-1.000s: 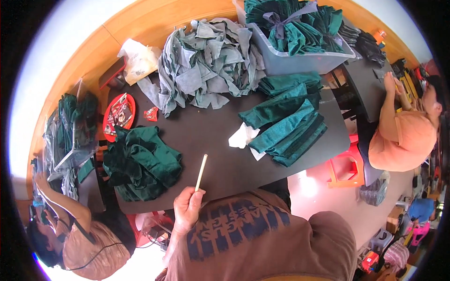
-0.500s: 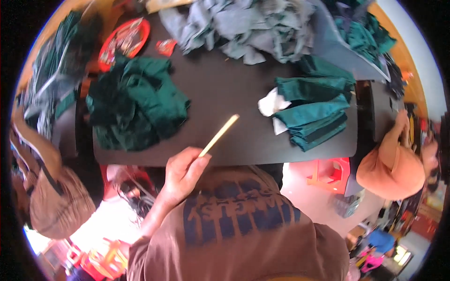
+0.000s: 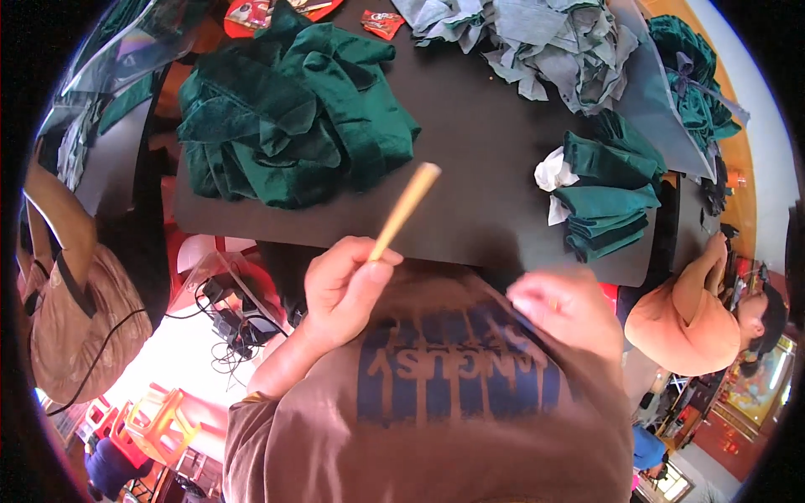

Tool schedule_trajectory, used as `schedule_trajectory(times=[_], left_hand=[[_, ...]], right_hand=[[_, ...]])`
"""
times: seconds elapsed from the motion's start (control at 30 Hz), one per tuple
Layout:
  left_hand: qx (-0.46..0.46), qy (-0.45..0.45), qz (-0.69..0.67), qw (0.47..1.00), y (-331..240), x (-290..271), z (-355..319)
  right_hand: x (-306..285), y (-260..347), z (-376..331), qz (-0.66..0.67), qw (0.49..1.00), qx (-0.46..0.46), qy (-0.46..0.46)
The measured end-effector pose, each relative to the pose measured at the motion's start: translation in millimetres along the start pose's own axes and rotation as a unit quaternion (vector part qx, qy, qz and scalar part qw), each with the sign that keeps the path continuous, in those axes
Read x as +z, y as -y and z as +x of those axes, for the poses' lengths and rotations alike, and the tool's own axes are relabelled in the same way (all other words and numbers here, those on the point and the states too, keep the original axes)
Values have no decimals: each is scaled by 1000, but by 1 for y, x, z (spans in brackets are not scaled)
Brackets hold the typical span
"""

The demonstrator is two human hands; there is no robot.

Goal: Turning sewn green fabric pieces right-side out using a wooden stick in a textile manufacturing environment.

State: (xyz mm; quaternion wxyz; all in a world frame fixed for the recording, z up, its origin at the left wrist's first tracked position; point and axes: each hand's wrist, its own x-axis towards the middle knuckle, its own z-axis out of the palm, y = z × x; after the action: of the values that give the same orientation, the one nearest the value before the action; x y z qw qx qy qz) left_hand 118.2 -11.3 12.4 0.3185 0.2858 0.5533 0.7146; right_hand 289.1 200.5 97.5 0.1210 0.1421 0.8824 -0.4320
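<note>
Left hand [image 3: 344, 289] is raised before the chest, fingers [image 3: 379, 267] curled and pinched closed. Right hand [image 3: 566, 310] lies blurred against the chest, fingers pointing left.

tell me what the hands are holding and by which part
The left hand pinches a thin pale wooden stick at its lower end, the rest slanting up over the black table. The right hand is blurred against the brown shirt; any hold cannot be told.

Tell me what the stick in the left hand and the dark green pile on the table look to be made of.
The stick in the left hand looks like pale, unfinished wood or bamboo: matte tan, straight, flat-cut end. The dark green pile seems to be a plush fabric, perhaps velvet: soft crumpled folds with a gentle sheen on the ridges. The table looks matte black, its material unclear.
</note>
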Motion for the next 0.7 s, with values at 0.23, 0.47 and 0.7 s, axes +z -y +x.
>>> schedule_trajectory(times=[0.23, 0.47, 0.7], left_hand=[[22, -144, -124, 982, 4, -21, -11], [10, -206, -146, 967, 10, -33, -24], [-44, -220, -114, 968, 7, -34, -14]], right_hand=[[28, 69, 158, -109, 911, -264, -298], [45, 65, 218, -186, 867, -350, -303], [55, 66, 226, -139, 858, -358, -341]])
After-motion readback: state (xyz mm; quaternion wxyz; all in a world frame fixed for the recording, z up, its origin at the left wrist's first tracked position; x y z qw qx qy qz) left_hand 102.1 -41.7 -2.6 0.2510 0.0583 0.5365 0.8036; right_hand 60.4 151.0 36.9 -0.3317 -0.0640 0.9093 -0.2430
